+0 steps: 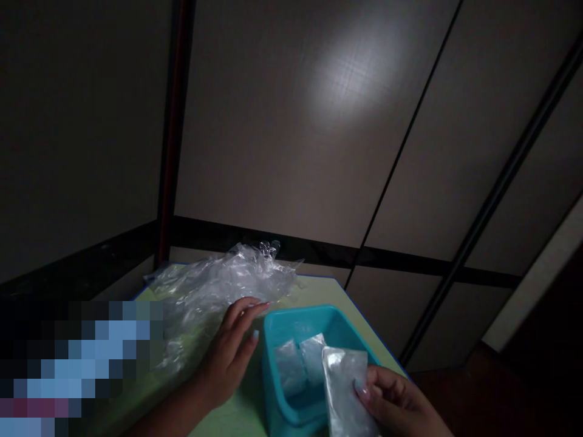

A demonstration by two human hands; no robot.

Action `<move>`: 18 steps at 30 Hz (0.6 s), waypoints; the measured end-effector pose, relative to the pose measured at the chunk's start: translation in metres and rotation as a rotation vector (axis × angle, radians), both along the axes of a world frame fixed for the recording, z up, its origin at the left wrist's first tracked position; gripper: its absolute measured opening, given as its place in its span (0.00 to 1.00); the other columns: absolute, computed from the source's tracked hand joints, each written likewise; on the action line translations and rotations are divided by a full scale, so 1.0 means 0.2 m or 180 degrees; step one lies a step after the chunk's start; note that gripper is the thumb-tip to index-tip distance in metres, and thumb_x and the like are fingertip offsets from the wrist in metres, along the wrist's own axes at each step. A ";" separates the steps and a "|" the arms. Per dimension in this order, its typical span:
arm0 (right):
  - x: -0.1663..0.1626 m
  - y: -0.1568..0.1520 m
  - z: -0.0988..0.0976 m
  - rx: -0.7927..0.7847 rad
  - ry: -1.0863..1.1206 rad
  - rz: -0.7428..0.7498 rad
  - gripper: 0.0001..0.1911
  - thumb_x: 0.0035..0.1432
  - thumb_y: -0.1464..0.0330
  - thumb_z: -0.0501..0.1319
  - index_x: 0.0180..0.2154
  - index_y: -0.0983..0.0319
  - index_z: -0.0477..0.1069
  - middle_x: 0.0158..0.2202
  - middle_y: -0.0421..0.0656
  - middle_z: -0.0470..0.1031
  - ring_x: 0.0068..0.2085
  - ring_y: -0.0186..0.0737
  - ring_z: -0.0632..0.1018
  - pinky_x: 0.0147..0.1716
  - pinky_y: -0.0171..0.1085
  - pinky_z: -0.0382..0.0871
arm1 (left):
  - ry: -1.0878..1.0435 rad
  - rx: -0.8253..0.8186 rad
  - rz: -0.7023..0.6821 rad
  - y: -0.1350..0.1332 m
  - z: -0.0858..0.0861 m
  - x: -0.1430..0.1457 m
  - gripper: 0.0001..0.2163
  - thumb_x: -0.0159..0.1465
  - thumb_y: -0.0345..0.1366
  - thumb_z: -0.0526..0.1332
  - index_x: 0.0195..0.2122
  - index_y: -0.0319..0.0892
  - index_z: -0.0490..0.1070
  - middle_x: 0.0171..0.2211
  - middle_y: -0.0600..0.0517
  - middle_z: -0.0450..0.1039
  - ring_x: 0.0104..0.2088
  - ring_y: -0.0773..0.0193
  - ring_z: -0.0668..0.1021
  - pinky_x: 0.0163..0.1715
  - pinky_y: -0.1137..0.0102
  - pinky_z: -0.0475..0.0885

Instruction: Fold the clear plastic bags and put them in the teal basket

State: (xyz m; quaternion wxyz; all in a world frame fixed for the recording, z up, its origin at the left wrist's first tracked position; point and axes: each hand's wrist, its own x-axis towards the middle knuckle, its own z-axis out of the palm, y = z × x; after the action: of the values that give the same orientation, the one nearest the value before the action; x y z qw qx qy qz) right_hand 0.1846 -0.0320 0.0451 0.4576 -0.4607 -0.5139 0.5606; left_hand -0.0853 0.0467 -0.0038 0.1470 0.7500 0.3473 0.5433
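Observation:
My left hand [230, 352] lies flat on the pale green table [314, 290], fingers stretched out, touching the edge of a crumpled clear plastic bag [214, 288]. My right hand [401, 400] pinches a small clear plastic packet [344, 388] just above the near right corner of a teal plastic tub [300, 318]. Inside the tub lie two similar small packets [298, 364].
The table stands in a corner between dim grey wall panels with dark frames. A pixelated patch covers the lower left of the view. To the right of the table's blue edge the floor is dark.

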 end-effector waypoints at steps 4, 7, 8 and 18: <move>0.07 0.07 0.19 0.0391 -0.0737 -0.0311 0.17 0.40 0.55 0.67 0.20 0.63 0.70 0.17 0.40 0.67 0.19 0.33 0.66 0.20 0.33 0.59 | 0.0415 0.0400 -0.0124 -0.06 0.03 0.01 0.22 0.65 0.51 0.42 0.56 0.50 0.60 0.58 0.47 0.52 0.56 0.48 0.58 0.53 0.54 0.56; 0.06 0.21 0.26 0.0558 -0.1423 -0.0408 0.16 0.41 0.57 0.66 0.21 0.63 0.69 0.17 0.39 0.67 0.19 0.34 0.67 0.19 0.33 0.60 | 0.0651 0.0579 -0.0281 -0.09 0.05 0.02 0.25 0.64 0.54 0.40 0.57 0.51 0.59 0.59 0.47 0.51 0.56 0.46 0.57 0.53 0.53 0.56; 0.05 0.26 0.26 0.0585 -0.1703 -0.0352 0.14 0.42 0.59 0.65 0.21 0.63 0.69 0.17 0.38 0.67 0.18 0.35 0.68 0.18 0.33 0.61 | 0.0707 0.0613 -0.0319 -0.09 0.05 0.03 0.26 0.64 0.55 0.40 0.57 0.51 0.58 0.59 0.47 0.50 0.56 0.46 0.57 0.53 0.53 0.56; -0.16 0.40 0.19 0.1329 -0.3943 0.0117 0.18 0.47 0.75 0.58 0.42 0.56 0.65 0.20 0.35 0.71 0.17 0.31 0.69 0.20 0.29 0.55 | 0.0896 0.0676 -0.0188 -0.09 0.04 0.00 0.25 0.63 0.54 0.43 0.58 0.50 0.58 0.61 0.47 0.49 0.57 0.45 0.55 0.54 0.53 0.55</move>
State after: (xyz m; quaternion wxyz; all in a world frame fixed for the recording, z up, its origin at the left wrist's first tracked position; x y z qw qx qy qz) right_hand 0.1533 0.0473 0.0834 0.1471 -0.5911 -0.7883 0.0875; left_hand -0.0844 0.0294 0.0044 0.0328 0.8399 0.2829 0.4621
